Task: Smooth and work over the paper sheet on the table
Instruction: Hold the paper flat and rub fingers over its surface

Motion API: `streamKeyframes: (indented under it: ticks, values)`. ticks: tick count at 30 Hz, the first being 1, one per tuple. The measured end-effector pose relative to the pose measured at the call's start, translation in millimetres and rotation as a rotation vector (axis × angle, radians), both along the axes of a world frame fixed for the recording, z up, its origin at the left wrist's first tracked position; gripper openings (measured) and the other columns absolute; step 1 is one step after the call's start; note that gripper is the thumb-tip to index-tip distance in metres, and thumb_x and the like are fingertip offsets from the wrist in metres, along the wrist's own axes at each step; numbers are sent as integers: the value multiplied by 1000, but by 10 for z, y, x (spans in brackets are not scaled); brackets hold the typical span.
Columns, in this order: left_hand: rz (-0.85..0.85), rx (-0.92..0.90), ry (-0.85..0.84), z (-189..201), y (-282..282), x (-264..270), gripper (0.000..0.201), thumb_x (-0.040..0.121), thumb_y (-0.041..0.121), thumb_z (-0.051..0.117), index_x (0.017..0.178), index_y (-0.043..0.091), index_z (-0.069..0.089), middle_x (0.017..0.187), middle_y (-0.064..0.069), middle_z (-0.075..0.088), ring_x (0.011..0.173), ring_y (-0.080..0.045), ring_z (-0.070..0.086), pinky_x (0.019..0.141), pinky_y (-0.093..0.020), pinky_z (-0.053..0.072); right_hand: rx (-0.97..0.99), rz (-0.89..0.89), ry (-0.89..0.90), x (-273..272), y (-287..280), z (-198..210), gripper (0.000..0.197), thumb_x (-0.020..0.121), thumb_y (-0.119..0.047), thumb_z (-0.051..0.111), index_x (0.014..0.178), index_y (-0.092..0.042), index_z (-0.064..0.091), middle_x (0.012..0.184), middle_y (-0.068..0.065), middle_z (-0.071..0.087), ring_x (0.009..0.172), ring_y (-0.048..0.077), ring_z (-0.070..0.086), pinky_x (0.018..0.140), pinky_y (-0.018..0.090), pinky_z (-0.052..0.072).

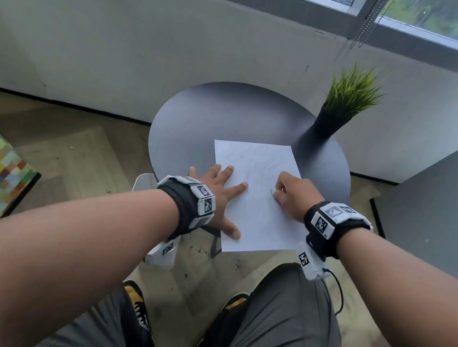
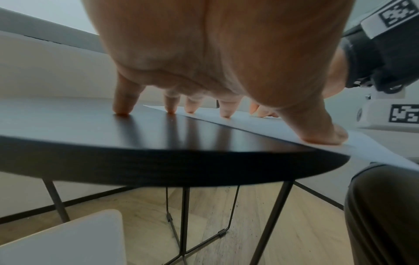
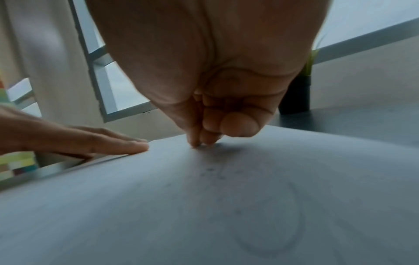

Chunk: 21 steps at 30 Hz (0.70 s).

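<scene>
The paper sheet (image 1: 259, 198) lies flat on the near right part of the round dark tabletop (image 1: 216, 117), with its near edge hanging out past the tabletop's rim; faint pencil scribbles show on its far half. The left hand (image 1: 220, 197) is spread wide with straight fingers, pressing down along the sheet's left edge: the thumb and the forefinger rest on the paper, while the little finger touches the bare tabletop beside it, as the left wrist view shows. The right hand (image 1: 295, 198) sits on the right side of the sheet with its fingers curled tightly together, their tips (image 3: 199, 141) bearing on the paper; something small and pale seems pinched there, but I cannot tell what it is. A potted grass plant (image 1: 347, 100) stands at the far right of the tabletop, apart from the sheet.
</scene>
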<state>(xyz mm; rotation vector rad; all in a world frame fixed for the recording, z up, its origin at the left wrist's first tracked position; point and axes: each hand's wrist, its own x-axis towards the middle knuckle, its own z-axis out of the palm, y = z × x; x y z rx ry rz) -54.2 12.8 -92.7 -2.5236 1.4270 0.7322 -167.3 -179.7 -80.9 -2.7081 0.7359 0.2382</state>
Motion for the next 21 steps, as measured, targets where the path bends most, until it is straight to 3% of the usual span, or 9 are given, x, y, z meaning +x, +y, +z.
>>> streamKeyframes:
  ticks: [3,8,9,13,15,18,21]
  values:
    - [-8,8,12,7,32,29,129,58,95,60,156,48,-9,167,1,-22,154,-29,-18,115,-74,6,-21,77,-1,-39,184,2,14,93,-32,48,92,-18,48,90,8,63,83,32,56,70,38,49]
    - [-30,49,15,28,-32,33,134,57,93,63,157,45,-12,165,2,-28,153,-29,-21,113,-77,7,28,561,50,-221,647,73,10,94,-26,52,97,-16,54,86,5,63,77,25,54,67,33,42]
    - [-34,52,14,24,-30,37,134,57,93,63,157,44,-13,165,2,-29,153,-29,-21,113,-77,7,42,541,58,-216,593,80,10,93,-26,54,97,-17,55,84,3,62,77,24,52,67,32,42]
    - [-36,49,21,-1,-18,47,135,58,92,64,156,45,-14,165,2,-28,153,-28,-22,112,-78,6,37,109,20,-83,233,67,12,91,-33,55,95,-21,54,93,1,62,85,25,55,72,33,45]
    - [-39,49,23,2,-27,55,135,57,93,64,156,45,-14,165,2,-28,153,-28,-22,111,-80,4,19,128,-11,-40,385,25,11,92,-30,51,97,-20,51,96,7,63,86,28,55,71,34,44]
    - [-35,39,26,-4,-22,71,135,55,94,64,156,47,-13,165,4,-30,153,-27,-23,110,-81,-1,77,380,15,-56,771,-44,12,93,-29,51,99,-18,54,97,11,65,87,31,58,71,35,45]
    - [-35,34,31,-26,-1,78,135,55,95,62,155,48,-14,165,5,-30,153,-26,-24,109,-81,0,83,275,19,56,577,11,12,90,-26,55,99,-19,58,98,7,66,90,28,59,74,31,44]
